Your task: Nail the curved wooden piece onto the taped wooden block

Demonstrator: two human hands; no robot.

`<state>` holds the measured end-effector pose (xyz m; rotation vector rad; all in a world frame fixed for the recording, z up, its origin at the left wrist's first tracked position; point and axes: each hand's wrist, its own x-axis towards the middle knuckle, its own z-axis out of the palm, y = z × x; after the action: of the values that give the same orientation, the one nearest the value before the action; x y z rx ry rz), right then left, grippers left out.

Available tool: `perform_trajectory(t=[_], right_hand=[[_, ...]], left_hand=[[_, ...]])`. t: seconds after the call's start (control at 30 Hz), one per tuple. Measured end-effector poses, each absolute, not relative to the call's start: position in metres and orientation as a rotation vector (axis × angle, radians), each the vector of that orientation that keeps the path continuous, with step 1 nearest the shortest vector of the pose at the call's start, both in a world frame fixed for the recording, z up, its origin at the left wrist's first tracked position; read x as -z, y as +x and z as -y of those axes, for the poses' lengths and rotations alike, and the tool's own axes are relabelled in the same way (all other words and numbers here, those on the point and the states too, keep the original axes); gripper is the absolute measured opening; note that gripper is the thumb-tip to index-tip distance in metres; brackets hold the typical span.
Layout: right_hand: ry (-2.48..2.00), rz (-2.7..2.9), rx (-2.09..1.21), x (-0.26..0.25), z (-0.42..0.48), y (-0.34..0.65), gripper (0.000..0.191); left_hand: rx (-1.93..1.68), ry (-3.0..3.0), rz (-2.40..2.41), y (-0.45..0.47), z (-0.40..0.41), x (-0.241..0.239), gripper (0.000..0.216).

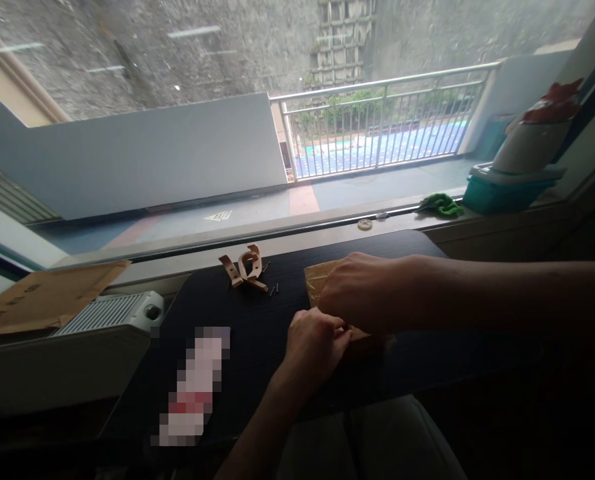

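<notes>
A light wooden board [318, 280] lies on the black table [257, 333] in front of a window. My right hand [360, 293] rests on top of the board with its fingers curled down over the near edge. My left hand [315, 347] is closed at the board's near left corner, its fingertips pinched against the right hand's; what they pinch is hidden. Several small curved wooden pieces [245, 268] lie a little to the left of the board, with a few tiny nails [273, 289] beside them.
A blurred-out flat object [192, 387] lies on the table's near left. A small tape roll [364, 224], a green cloth [440, 205] and a teal box [507, 190] with a white item on it sit on the windowsill. Cardboard [42, 297] covers a radiator [112, 312] at left.
</notes>
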<state>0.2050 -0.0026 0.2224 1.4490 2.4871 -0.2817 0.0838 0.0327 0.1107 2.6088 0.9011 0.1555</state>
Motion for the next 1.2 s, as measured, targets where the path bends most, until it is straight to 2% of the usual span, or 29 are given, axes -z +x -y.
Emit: perform_trajectory(t=[0.13,0.23,0.33,0.47,0.63,0.77,0.9,1.0,1.07,1.2], right_hand=[[1.702,-2.527,0.464,-0.212,0.002,0.213,0.032],[1.856,-2.501,0.33,-0.207,0.001,0.222,0.029],[1.776,-2.447,0.133,-0.211,0.002,0.227,0.02],[1.546,-2.454,0.164,-0.223,0.006,0.222,0.003],[1.402,-2.5,0.166,-0.22,0.009,0.215,0.012],[1.632,-2.472,0.218,-0.214,0.004,0.223,0.011],[2.015,-2.32,0.577,-0.208,0.0,0.247,0.026],[2.071,-2.298,0.816,-0.194,0.007,0.274,0.038],[2.257,-2.303,1.221,-0.175,0.016,0.292,0.04],[2.754,-2.291,1.637,-0.117,0.031,0.317,0.042]], left_hand=[[-0.159,2.612,-0.825,0.084,-0.033,-0.111,0.022],[-0.169,2.629,-0.818,0.086,-0.033,-0.114,0.02],[-0.165,2.637,-0.824,0.086,-0.034,-0.115,0.02],[-0.159,2.643,-0.808,0.086,-0.034,-0.115,0.021],[-0.103,2.649,-0.876,0.087,-0.035,-0.115,0.021],[-0.144,2.603,-0.835,0.087,-0.035,-0.113,0.019],[-0.153,2.605,-0.824,0.087,-0.035,-0.113,0.019],[-0.147,2.596,-0.824,0.085,-0.035,-0.117,0.017],[-0.143,2.568,-0.804,0.083,-0.034,-0.121,0.017],[-0.176,2.556,-0.8,0.081,-0.032,-0.126,0.022]])
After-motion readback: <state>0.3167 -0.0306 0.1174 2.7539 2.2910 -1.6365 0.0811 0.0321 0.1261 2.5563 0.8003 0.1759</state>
